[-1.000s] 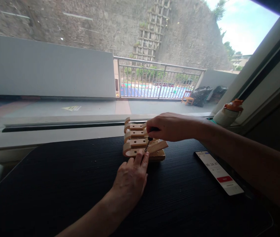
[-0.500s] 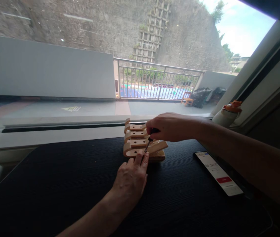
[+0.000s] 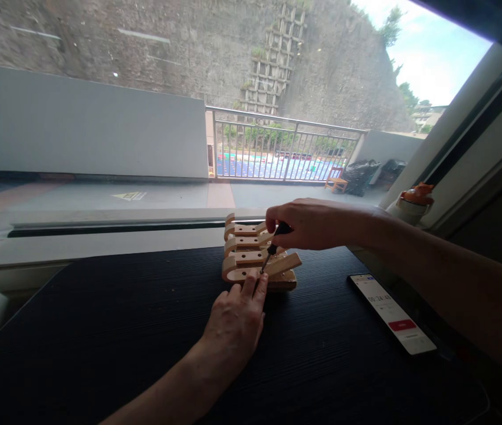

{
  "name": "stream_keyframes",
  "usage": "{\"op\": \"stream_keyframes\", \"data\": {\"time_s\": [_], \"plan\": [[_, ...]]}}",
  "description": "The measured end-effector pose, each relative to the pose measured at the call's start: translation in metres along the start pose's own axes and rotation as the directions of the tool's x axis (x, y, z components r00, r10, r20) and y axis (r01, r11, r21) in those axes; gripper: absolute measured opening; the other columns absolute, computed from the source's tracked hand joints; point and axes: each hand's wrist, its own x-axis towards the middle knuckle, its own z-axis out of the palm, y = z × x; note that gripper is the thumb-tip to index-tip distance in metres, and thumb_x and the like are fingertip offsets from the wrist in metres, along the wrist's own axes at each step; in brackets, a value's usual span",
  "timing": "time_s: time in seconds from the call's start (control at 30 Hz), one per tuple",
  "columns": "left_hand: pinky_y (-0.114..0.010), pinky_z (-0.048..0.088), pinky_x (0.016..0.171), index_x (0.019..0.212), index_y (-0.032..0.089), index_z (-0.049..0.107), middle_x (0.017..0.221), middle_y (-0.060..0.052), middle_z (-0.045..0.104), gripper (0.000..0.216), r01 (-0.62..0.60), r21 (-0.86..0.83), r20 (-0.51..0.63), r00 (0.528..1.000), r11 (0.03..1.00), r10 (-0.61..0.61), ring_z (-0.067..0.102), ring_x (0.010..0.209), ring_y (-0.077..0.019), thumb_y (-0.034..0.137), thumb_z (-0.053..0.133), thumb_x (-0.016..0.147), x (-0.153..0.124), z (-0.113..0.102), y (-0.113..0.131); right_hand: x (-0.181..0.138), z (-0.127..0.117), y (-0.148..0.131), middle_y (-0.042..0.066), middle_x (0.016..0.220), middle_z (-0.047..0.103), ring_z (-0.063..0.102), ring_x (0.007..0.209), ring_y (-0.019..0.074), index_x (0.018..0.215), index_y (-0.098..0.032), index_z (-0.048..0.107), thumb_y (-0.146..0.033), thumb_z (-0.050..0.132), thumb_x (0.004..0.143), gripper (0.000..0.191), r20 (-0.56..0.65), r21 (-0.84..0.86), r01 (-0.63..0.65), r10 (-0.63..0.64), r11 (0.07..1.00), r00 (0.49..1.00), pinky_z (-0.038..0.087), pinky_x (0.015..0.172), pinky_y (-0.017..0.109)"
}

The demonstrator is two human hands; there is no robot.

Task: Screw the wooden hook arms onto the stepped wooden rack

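Note:
Several curved, pale wooden hooks [image 3: 246, 242] stand in a row on a flat wooden base [image 3: 286, 284], with dark holes in their flat parts. My right hand [image 3: 306, 224] is closed round the black handle of a screwdriver [image 3: 271, 249]. Its shaft slants down to the nearest hook, the tip ending by my left fingertips. My left hand [image 3: 238, 313] grips that nearest hook [image 3: 232, 271] from the front, two fingertips either side of the tip. Whether a screw sits under the tip is hidden by my fingers.
A phone [image 3: 391, 313] showing a running timer lies on the black table [image 3: 113, 330] at the right. Behind stands a bottle with an orange lid [image 3: 416, 195], by the window frame. The window sill [image 3: 144, 242] runs along the table's far edge.
My right hand has turned slightly on the screwdriver, and more of the black handle shows now. My left hand and the wooden hooks stay in place.

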Motion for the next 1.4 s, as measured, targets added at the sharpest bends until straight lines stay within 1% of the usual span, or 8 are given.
{"op": "stream_keyframes", "data": {"time_s": [0.1, 0.4, 0.6, 0.77, 0.97, 1.07, 1.27, 1.4], "plan": [[-0.037, 0.049, 0.079, 0.136, 0.015, 0.027, 0.136, -0.013, 0.037, 0.056, -0.003, -0.004, 0.017, 1.0, 1.0, 0.003, 0.05, 0.105, -0.0236, 0.018, 0.039, 0.081, 0.0, -0.0005, -0.0003, 0.0017, -0.0004, 0.0013, 0.0, 0.069, 0.061, 0.044, 0.057, 0.0098, 0.085, -0.022, 0.062, -0.039, 0.046, 0.078, 0.025, 0.002, 0.02, 0.038, -0.038, 0.999, 0.999, 0.026, 0.052, 0.023], [-0.037, 0.047, 0.085, 0.134, 0.014, 0.031, 0.137, -0.012, 0.038, 0.055, -0.001, -0.025, 0.039, 0.999, 1.0, 0.001, 0.047, 0.112, -0.0252, 0.018, 0.042, 0.08, 0.001, -0.0057, -0.0003, 0.0072, 0.0026, 0.0013, 0.001, 0.066, 0.061, 0.044, 0.055, 0.0092, 0.082, -0.019, 0.064, -0.043, 0.043, 0.079, 0.031, -0.015, 0.012, 0.025, -0.025, 1.0, 1.0, 0.026, 0.052, 0.023], [-0.041, 0.035, 0.098, 0.132, 0.013, 0.035, 0.134, -0.01, 0.043, 0.05, -0.018, 0.033, -0.042, 0.999, 0.999, 0.02, 0.041, 0.12, -0.0257, 0.015, 0.037, 0.082, 0.0, -0.0055, 0.0006, 0.0031, -0.0031, 0.0033, 0.0, 0.072, 0.061, 0.046, 0.055, 0.009, 0.1, -0.024, 0.061, -0.042, 0.051, 0.074, 0.033, -0.02, 0.052, 0.006, -0.005, 0.999, 1.0, 0.026, 0.051, 0.022], [-0.042, 0.035, 0.098, 0.13, 0.017, 0.037, 0.133, -0.009, 0.046, 0.05, -0.009, 0.041, -0.032, 0.999, 0.999, 0.01, 0.042, 0.12, -0.0247, 0.015, 0.039, 0.08, -0.0006, -0.0025, 0.0039, 0.0035, -0.0044, 0.0037, 0.0, 0.069, 0.061, 0.045, 0.055, 0.0089, 0.092, -0.023, 0.064, -0.034, 0.047, 0.077, 0.026, 0.002, 0.065, 0.036, -0.036, 0.997, 0.999, 0.026, 0.051, 0.022], [-0.043, 0.035, 0.099, 0.13, 0.009, 0.037, 0.134, -0.013, 0.043, 0.051, -0.023, 0.034, -0.031, 0.999, 0.999, 0.024, 0.043, 0.118, -0.0277, 0.018, 0.042, 0.08, -0.001, 0.0002, 0.0045, 0.005, -0.0005, 0.0048, 0.0, 0.067, 0.061, 0.042, 0.054, 0.0089, 0.089, -0.021, 0.064, -0.036, 0.044, 0.079, 0.028, -0.035, 0.007, 0.041, -0.04, 0.999, 0.999, 0.026, 0.051, 0.023], [-0.043, 0.036, 0.097, 0.13, 0.011, 0.038, 0.134, -0.013, 0.042, 0.05, -0.017, 0.03, -0.043, 0.999, 0.999, 0.018, 0.044, 0.117, -0.0276, 0.017, 0.041, 0.08, -0.0009, 0.0012, 0.0036, 0.0029, -0.0003, 0.0052, 0.0, 0.066, 0.061, 0.043, 0.053, 0.0088, 0.088, -0.021, 0.065, -0.037, 0.043, 0.079, 0.028, -0.033, 0.002, 0.038, -0.038, 0.999, 0.999, 0.026, 0.05, 0.023], [-0.041, 0.037, 0.097, 0.13, 0.013, 0.037, 0.134, -0.011, 0.044, 0.051, -0.019, 0.038, -0.069, 0.997, 0.999, 0.021, 0.042, 0.119, -0.0259, 0.017, 0.041, 0.08, -0.0001, 0.0007, 0.002, -0.0017, -0.0051, 0.0039, -0.002, 0.065, 0.06, 0.044, 0.051, 0.008, 0.102, -0.026, 0.062, -0.034, 0.046, 0.078, 0.03, -0.006, 0.083, 0.048, -0.047, 0.995, 0.999, 0.027, 0.049, 0.021], [-0.04, 0.038, 0.097, 0.13, 0.012, 0.037, 0.134, -0.012, 0.044, 0.05, -0.027, 0.051, -0.04, 0.999, 0.998, 0.029, 0.043, 0.119, -0.0261, 0.017, 0.04, 0.08, 0.0005, -0.0024, 0.0028, 0.0008, -0.0055, 0.0022, -0.001, 0.075, 0.064, 0.049, 0.059, 0.0088, 0.098, -0.024, 0.064, -0.032, 0.043, 0.08, 0.029, 0.0, 0.122, 0.086, -0.086, 0.989, 0.996, 0.03, 0.054, 0.022]]}}
